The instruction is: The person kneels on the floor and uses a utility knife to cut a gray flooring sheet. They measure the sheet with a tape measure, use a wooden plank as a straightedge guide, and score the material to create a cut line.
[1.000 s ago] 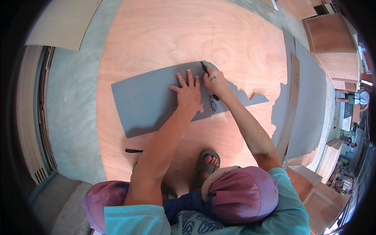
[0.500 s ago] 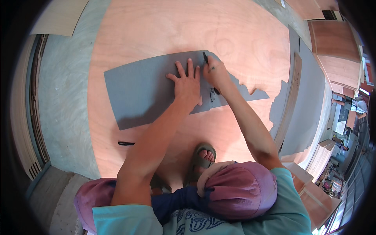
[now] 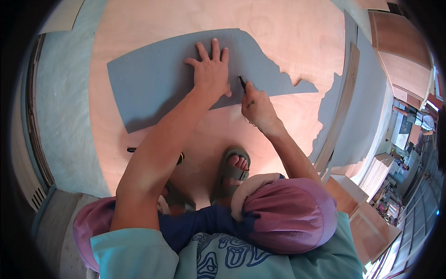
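Observation:
A grey sheet lies on a pinkish plywood panel, with a smooth curved far edge and a ragged right end. My left hand presses flat on it, fingers spread. Just to the right, my right hand is closed round a slim black knife-like tool. Its tip touches the sheet, and a faint line runs from there toward the far edge. The tool's exact kind is hard to make out.
The plywood panel spreads under the sheet and my sandalled feet. More grey sheet and a long wooden strip lie at the right. A black object rests beside my left forearm. Another person stands far right.
My right hand has drawn the black tool toward me, from the sheet's far edge to about its middle. My left hand stays flat on the sheet; the whole view has shifted slightly.

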Available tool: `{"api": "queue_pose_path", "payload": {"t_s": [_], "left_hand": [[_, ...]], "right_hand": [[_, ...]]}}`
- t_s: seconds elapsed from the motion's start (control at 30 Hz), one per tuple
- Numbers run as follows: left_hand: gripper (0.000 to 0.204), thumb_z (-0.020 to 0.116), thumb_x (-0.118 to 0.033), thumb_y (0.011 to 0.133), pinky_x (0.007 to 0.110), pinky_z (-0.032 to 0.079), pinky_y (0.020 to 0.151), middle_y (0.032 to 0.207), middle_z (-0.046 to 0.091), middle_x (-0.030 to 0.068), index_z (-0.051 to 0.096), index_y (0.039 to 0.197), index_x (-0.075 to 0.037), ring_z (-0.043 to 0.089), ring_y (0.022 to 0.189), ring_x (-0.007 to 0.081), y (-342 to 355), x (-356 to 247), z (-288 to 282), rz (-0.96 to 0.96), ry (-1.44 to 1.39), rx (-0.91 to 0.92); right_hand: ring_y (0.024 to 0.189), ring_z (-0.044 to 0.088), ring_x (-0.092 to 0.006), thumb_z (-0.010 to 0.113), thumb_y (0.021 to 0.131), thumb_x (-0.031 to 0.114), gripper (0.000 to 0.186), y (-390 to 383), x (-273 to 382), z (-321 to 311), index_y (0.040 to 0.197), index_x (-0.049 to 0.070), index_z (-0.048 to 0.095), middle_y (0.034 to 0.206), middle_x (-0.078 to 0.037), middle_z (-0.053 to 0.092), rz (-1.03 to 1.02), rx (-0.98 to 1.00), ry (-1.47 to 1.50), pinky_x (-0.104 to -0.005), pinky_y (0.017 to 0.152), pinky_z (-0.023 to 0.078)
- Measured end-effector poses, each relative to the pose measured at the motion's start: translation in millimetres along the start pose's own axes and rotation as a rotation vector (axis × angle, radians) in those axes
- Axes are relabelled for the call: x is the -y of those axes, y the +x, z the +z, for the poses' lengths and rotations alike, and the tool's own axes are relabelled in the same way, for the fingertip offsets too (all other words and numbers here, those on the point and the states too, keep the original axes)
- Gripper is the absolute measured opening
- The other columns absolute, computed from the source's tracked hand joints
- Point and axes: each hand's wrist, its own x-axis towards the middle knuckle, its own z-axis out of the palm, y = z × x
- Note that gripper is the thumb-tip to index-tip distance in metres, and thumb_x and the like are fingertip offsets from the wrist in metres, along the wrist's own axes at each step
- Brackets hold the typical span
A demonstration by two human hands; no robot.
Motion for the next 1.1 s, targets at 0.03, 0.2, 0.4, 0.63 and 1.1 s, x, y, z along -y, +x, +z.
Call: {"api": "queue_pose_path", "payload": {"t_s": [0.03, 0.2, 0.4, 0.63, 1.1], "left_hand": [[0.118, 0.09, -0.047, 0.057, 0.071, 0.04, 0.095, 0.162, 0.019, 0.0135, 0.029, 0.154, -0.016, 0.022, 0.142, 0.05, -1.6, -0.9, 1.1, -0.001, -0.007, 0.011], [0.125, 0.092, -0.046, 0.054, 0.072, 0.037, 0.098, 0.163, 0.014, 0.0153, 0.024, 0.155, -0.015, 0.016, 0.145, 0.0507, -0.8, -4.0, -2.1, -0.013, -0.031, 0.075], [0.128, 0.091, -0.048, 0.054, 0.072, 0.036, 0.099, 0.163, 0.012, 0.0156, 0.021, 0.156, -0.015, 0.014, 0.145, 0.0509, 3.2, -3.0, -2.5, -0.011, -0.016, 0.037], [0.131, 0.09, -0.052, 0.054, 0.071, 0.033, 0.102, 0.164, 0.01, 0.0163, 0.02, 0.156, -0.01, 0.011, 0.147, 0.048, -2.6, -2.8, -2.3, -0.028, -0.014, 0.071], [0.133, 0.09, -0.054, 0.054, 0.069, 0.034, 0.101, 0.162, 0.009, 0.0239, 0.019, 0.156, -0.004, 0.013, 0.147, 0.0463, 0.2, -4.7, -5.0, -0.051, 0.004, 0.115]], "right_hand": [[0.056, 0.062, -0.0442, 0.05, 0.09, 0.003, 0.016, -6.8, -3.6, 3.6, 0.103, -0.005, 0.05, 0.061, -0.028, 0.059, -0.039, -0.029, -0.019, -0.0512, 0.052, 0.051], [0.057, 0.062, -0.0451, 0.052, 0.087, 0.003, 0.033, -54.3, -22.9, 26.7, 0.117, -0.01, 0.051, 0.062, -0.028, 0.06, -0.052, -0.076, -0.164, -0.0544, 0.055, 0.05], [0.075, 0.066, -0.0483, 0.05, 0.087, 0.007, 0.03, -60.3, -21.6, 8.6, 0.113, -0.007, 0.056, 0.078, -0.031, 0.065, 0.125, 0.173, -0.14, -0.0549, 0.068, 0.053], [0.078, 0.063, -0.0484, 0.052, 0.09, 0.013, 0.022, 20.4, 5.0, -44.0, 0.106, -0.001, 0.061, 0.08, -0.03, 0.064, -0.065, -0.182, 0.039, -0.0514, 0.07, 0.051], [0.08, 0.063, -0.0505, 0.053, 0.089, 0.013, 0.018, 126.9, 14.8, -9.0, 0.094, -0.004, 0.055, 0.081, -0.031, 0.064, -0.107, -0.295, 0.047, -0.0553, 0.075, 0.051]]}}
